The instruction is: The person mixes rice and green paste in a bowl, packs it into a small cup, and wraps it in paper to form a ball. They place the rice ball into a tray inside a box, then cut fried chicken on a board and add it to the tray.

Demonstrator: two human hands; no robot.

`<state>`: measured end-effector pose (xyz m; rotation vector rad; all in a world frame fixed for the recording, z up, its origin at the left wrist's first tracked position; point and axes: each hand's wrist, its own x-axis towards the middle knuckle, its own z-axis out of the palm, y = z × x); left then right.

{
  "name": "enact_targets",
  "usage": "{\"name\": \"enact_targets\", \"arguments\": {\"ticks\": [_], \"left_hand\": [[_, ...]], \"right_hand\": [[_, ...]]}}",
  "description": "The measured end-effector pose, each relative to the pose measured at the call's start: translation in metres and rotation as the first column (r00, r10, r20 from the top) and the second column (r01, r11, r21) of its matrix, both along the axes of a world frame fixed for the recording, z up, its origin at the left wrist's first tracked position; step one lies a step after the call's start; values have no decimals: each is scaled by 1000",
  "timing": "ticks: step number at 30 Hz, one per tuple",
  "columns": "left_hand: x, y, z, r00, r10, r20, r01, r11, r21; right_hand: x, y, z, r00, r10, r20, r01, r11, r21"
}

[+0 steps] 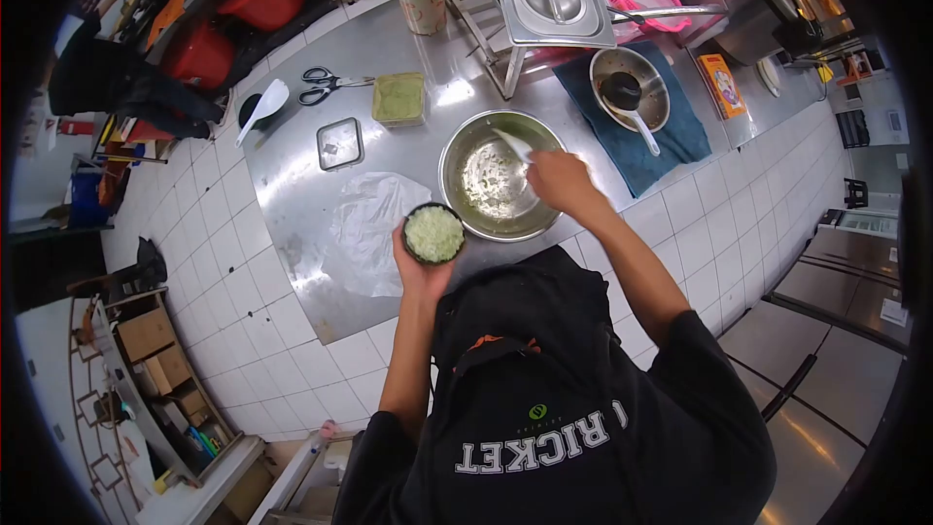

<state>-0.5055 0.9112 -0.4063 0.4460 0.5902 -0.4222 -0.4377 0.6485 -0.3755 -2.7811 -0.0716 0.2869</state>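
My left hand (424,275) holds a small dark bowl (461,251) filled with pale green, finely shredded food (433,233). It is just left of a large steel mixing bowl (445,182). Over that bowl's right rim, my right hand (562,182) is closed around a white spatula-like utensil (513,146), whose end reaches inside. Whitish residue and green bits cling to the mixing bowl's bottom. A crumpled clear plastic bag (364,233) lies beside my left hand. Behind it are a square container of green contents (398,97) and a clear lid (339,144).
Black scissors (321,86) and a white scoop (262,112) lie at the table's far left. On the right, a blue cloth (671,151) bears a steel bowl (659,83) with a ladle. A lidded steel pan (554,24) stands behind. A person in dark clothes (107,78) is far left.
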Motion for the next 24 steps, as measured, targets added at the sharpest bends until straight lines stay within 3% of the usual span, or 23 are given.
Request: {"name": "enact_targets", "arguments": {"ticks": [3, 6, 9, 11, 14, 17, 20, 23, 24], "left_hand": [[-8, -7, -6, 999, -41, -12, 40, 996, -84], [-6, -16, -20, 999, -14, 49, 21, 990, -139], [-7, -18, -18, 1000, 20, 2, -19, 985, -169], [-9, -18, -12, 1000, 19, -11, -21, 984, -175], [-13, -18, -9, 999, -7, 35, 14, 981, -192], [-9, -22, -15, 998, 41, 40, -32, 982, -188], [-9, -23, -25, 995, 95, 40, -86, 977, -196], [-10, -25, -32, 992, 123, 31, -115, 975, -190], [-9, -24, -36, 992, 121, 35, -112, 976, -185]], "right_hand": [[-14, 47, -15, 972, 235, -4, -234, 962, -140], [-50, 66, -2, 820, 537, -198, -571, 786, -238], [-24, 51, 40, 823, 494, -280, -560, 790, -251], [8, 36, 51, 870, 446, -210, -491, 819, -296], [32, 26, 22, 931, 359, -63, -359, 875, -324], [-17, 34, -2, 871, 491, -13, -473, 832, -291], [-48, 42, 33, 742, 633, -221, -670, 711, -214], [-7, 31, 36, 812, 510, -284, -568, 801, -188], [6, 31, 44, 870, 459, -181, -491, 845, -213]]}}
